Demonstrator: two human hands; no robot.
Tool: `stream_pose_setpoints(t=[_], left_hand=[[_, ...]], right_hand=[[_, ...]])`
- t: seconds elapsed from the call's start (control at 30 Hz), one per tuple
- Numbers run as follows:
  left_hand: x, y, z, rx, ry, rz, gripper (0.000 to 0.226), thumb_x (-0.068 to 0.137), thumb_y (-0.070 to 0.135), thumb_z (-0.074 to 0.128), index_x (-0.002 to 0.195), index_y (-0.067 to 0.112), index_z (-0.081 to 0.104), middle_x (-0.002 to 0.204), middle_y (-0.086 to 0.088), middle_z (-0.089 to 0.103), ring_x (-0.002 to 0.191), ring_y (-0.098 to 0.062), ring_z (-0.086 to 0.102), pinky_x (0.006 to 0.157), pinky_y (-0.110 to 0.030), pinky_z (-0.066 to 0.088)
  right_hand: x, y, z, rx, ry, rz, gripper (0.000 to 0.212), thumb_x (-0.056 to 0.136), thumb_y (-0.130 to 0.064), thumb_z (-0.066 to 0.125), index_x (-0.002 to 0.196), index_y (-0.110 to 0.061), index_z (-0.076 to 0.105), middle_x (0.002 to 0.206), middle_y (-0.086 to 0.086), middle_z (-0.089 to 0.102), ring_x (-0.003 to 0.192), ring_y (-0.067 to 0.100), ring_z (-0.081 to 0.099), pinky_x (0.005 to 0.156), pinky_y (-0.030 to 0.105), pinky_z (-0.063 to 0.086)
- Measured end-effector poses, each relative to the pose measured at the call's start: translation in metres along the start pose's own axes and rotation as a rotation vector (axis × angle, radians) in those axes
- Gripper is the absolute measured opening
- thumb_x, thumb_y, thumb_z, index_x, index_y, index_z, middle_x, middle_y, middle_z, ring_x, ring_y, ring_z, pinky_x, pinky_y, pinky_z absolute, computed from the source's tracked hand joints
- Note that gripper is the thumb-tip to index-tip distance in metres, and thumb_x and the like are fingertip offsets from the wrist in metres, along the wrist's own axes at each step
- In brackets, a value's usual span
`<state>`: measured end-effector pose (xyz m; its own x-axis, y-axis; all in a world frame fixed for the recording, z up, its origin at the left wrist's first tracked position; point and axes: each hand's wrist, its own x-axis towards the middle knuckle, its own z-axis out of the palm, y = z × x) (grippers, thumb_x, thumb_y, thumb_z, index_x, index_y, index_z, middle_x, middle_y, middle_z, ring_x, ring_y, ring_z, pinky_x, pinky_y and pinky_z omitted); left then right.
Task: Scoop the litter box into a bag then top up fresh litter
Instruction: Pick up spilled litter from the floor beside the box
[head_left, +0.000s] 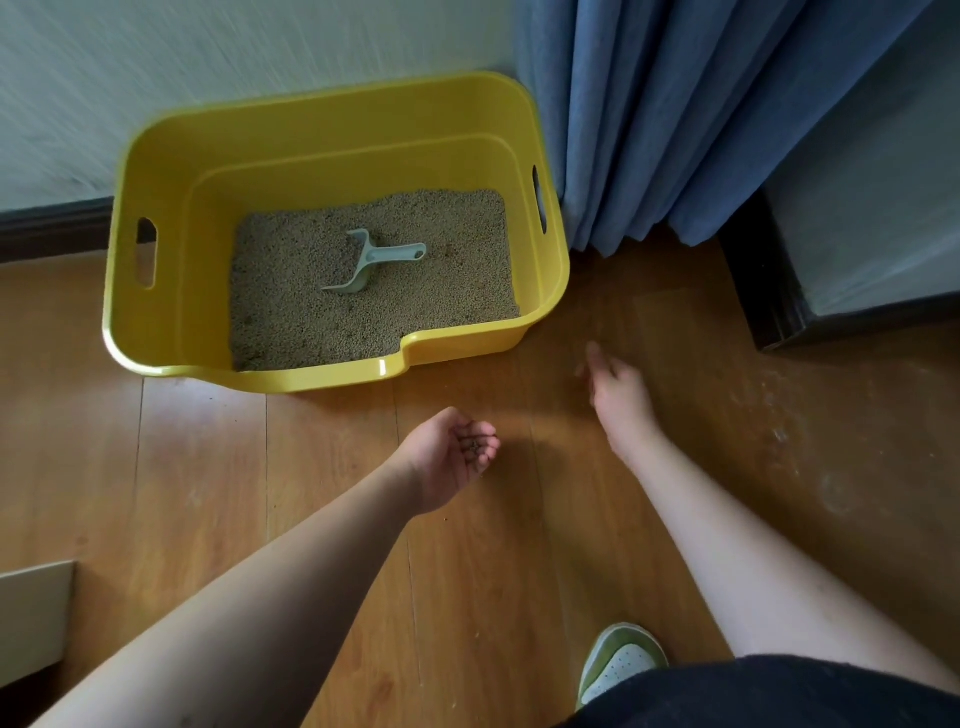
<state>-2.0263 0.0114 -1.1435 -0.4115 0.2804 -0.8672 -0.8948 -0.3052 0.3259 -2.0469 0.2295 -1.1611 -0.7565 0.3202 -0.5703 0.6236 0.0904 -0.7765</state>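
Observation:
A yellow litter box (156, 322) stands on the wood floor against the wall, holding tan litter (447, 291). A grey-green scoop (371, 260) lies on the litter, its handle pointing right. My left hand (452, 457) is cupped palm up in front of the box, with a few dark litter grains lying in its curled fingers. My right hand (618, 389) reaches down to the floor just right of the box's front corner, blurred, fingers pointing at the floor; I cannot tell whether it pinches anything.
A blue curtain (701, 119) hangs to the floor right of the box. A dark cabinet base (779, 291) stands at far right. Pale dusty specks mark the floor (779, 431) at right. My shoe (618, 665) is at the bottom, a pale furniture edge (36, 618) at bottom left.

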Motion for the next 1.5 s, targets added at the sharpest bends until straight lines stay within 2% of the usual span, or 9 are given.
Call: stream_pose_setpoints(t=[0.2,0.63,0.7,0.77,0.83,0.9,1.07,1.33,1.5], left_hand=[[-0.002,0.01,-0.005,-0.034,0.016,0.036,0.037,0.094,0.014,0.035,0.077,0.0,0.064,0.07,-0.014,0.063,0.06,-0.019,0.059,0.056,-0.023,0.05],[-0.004,0.011,-0.034,-0.077,0.09,0.047,0.034,0.093,0.014,0.036,0.08,-0.001,0.063,0.071,-0.014,0.062,0.061,-0.019,0.058,0.056,-0.022,0.05],[-0.004,0.012,-0.035,-0.08,0.097,0.047,0.034,0.093,0.014,0.036,0.08,-0.001,0.063,0.071,-0.014,0.062,0.061,-0.019,0.058,0.055,-0.022,0.051],[-0.004,0.014,-0.035,-0.08,0.098,0.05,0.034,0.093,0.014,0.035,0.08,-0.001,0.063,0.07,-0.014,0.062,0.06,-0.019,0.058,0.054,-0.022,0.051],[-0.004,0.015,-0.035,-0.082,0.096,0.053,0.034,0.094,0.014,0.035,0.079,-0.001,0.063,0.07,-0.014,0.062,0.059,-0.019,0.059,0.054,-0.022,0.051],[-0.004,0.015,-0.036,-0.083,0.097,0.044,0.034,0.094,0.014,0.036,0.079,-0.001,0.063,0.07,-0.014,0.062,0.059,-0.019,0.059,0.054,-0.022,0.051],[-0.009,0.013,-0.041,-0.1,0.103,0.039,0.036,0.095,0.014,0.034,0.079,-0.001,0.063,0.069,-0.014,0.063,0.06,-0.019,0.06,0.055,-0.023,0.052],[-0.008,0.012,-0.053,-0.131,0.144,0.03,0.034,0.093,0.014,0.036,0.077,0.0,0.062,0.067,-0.013,0.063,0.06,-0.019,0.06,0.054,-0.023,0.052],[-0.012,0.013,-0.06,-0.124,0.126,0.034,0.035,0.093,0.014,0.035,0.075,0.001,0.063,0.068,-0.012,0.063,0.062,-0.019,0.059,0.058,-0.022,0.052]], right_hand=[[0.047,-0.021,0.025,-0.624,-0.073,-0.327,0.038,0.093,-0.034,0.058,0.126,-0.014,0.059,0.12,0.008,0.064,0.108,0.023,0.06,0.084,0.023,0.042],[0.072,-0.018,0.044,-0.714,0.039,-0.408,0.023,0.096,-0.02,0.054,0.106,-0.004,0.066,0.107,0.018,0.065,0.097,0.031,0.062,0.078,0.029,0.043],[0.062,-0.021,0.041,-0.573,0.051,-0.342,0.025,0.098,-0.021,0.051,0.112,-0.005,0.064,0.105,0.011,0.066,0.096,0.026,0.061,0.076,0.025,0.04],[0.046,-0.018,0.039,-0.152,0.071,-0.1,0.025,0.098,-0.025,0.05,0.115,-0.009,0.061,0.093,-0.001,0.059,0.082,0.016,0.056,0.07,0.026,0.04],[0.018,-0.008,0.039,0.421,0.034,0.215,0.012,0.097,-0.019,0.049,0.095,-0.013,0.059,0.071,-0.005,0.046,0.059,0.009,0.042,0.055,0.023,0.034],[-0.014,0.01,0.038,0.757,-0.108,0.393,0.021,0.095,-0.014,0.044,0.074,-0.016,0.046,0.056,-0.005,0.032,0.046,0.008,0.028,0.045,0.021,0.024],[-0.066,0.042,0.04,1.018,-0.415,0.481,0.022,0.082,-0.014,0.037,0.061,-0.016,0.03,0.058,-0.002,0.019,0.05,0.011,0.015,0.047,0.025,0.018],[-0.085,0.053,0.058,0.69,-0.734,0.452,0.029,0.082,-0.017,0.033,0.054,-0.013,0.035,0.05,0.0,0.025,0.044,0.012,0.018,0.044,0.026,0.015],[-0.098,0.057,0.083,-0.048,-0.703,0.138,0.046,0.099,-0.036,0.044,0.059,-0.017,0.056,0.049,-0.009,0.041,0.046,0.006,0.036,0.049,0.019,0.031]])
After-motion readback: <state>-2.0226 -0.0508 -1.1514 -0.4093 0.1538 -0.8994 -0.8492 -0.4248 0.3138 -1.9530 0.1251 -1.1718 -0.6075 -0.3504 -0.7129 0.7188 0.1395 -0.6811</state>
